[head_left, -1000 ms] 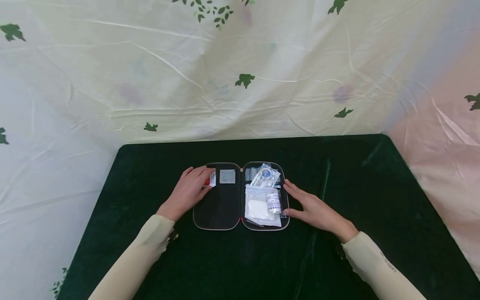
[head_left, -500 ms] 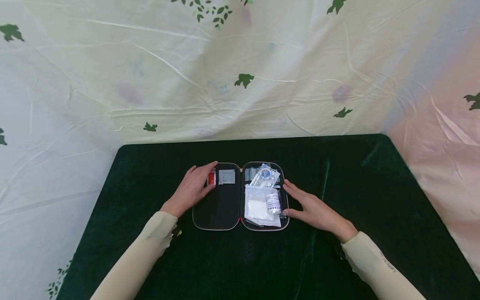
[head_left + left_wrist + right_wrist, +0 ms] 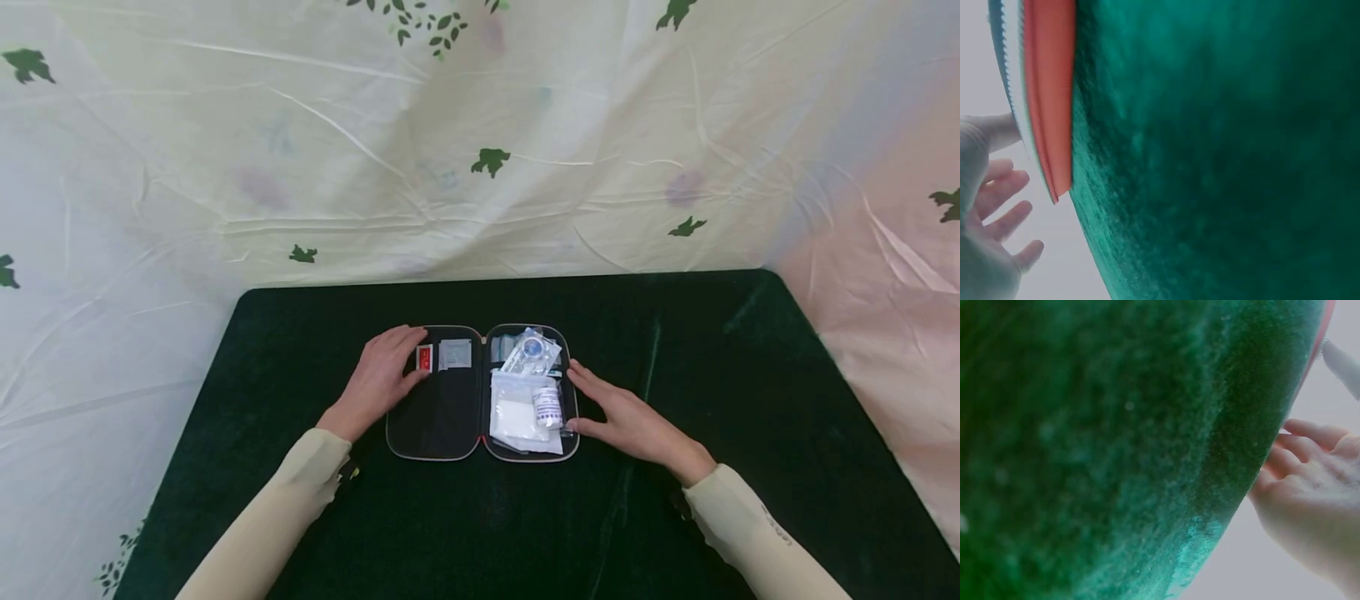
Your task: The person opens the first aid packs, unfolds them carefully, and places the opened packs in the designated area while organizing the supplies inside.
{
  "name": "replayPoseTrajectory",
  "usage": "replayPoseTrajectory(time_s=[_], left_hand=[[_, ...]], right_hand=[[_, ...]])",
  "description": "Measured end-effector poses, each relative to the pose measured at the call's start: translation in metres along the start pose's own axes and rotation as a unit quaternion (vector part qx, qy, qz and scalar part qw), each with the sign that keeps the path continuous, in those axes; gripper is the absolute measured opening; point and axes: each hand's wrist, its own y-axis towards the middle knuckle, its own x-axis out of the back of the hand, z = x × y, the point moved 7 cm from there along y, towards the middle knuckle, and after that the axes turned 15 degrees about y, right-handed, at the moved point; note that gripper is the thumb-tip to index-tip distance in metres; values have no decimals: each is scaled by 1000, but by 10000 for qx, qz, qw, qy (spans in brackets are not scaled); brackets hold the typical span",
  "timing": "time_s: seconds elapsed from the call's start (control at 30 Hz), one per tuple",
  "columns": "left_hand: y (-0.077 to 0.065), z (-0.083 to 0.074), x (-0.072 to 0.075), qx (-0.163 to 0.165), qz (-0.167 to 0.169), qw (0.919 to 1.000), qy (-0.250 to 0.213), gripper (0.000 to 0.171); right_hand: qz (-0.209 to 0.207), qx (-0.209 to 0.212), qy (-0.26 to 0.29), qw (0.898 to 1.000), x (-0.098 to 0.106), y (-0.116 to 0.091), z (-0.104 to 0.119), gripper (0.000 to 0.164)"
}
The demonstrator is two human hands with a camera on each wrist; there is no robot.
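A zippered case (image 3: 435, 425) lies unfolded on the table, black inside, with a red outer shell (image 3: 1050, 94) in the left wrist view. My left hand (image 3: 378, 375) is over the outer edge of its left half, fingers spread. Beside my thumb and fingertips sits a small red-and-white packet (image 3: 424, 358), with a pale square packet (image 3: 454, 354) to its right. In the right half are a clear zip bag (image 3: 512, 392), a small white bottle (image 3: 547, 407) and a clear wrapped item with a blue ring (image 3: 532, 348). My right hand (image 3: 626, 417) rests its fingertips and thumb against that half's outer edge.
The table is covered in dark green velvet cloth (image 3: 480, 533). Behind and beside it hangs a pale curtain (image 3: 375, 167) with green leaf prints. The table's far edge lies a short way beyond the case.
My left hand has drawn slightly off the red-and-white packet, which was partly covered before and shows more fully now. The packet has straightened. My right hand has stayed in place.
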Motion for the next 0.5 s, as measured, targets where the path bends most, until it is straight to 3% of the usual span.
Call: replayPoseTrajectory(time_s=[0.1, 0.23, 0.5], left_hand=[[-7, 1, 1, 160, 81, 9998, 121, 60], [-16, 4, -3, 291, 473, 9983, 200, 62], [-29, 3, -16, 0, 1172, 9930, 126, 71]], right_hand=[[2, -9, 5, 10000, 0, 0, 0, 86], [1, -10, 26, 10000, 1, 0, 0, 86], [9, -21, 34, 10000, 0, 0, 0, 86]])
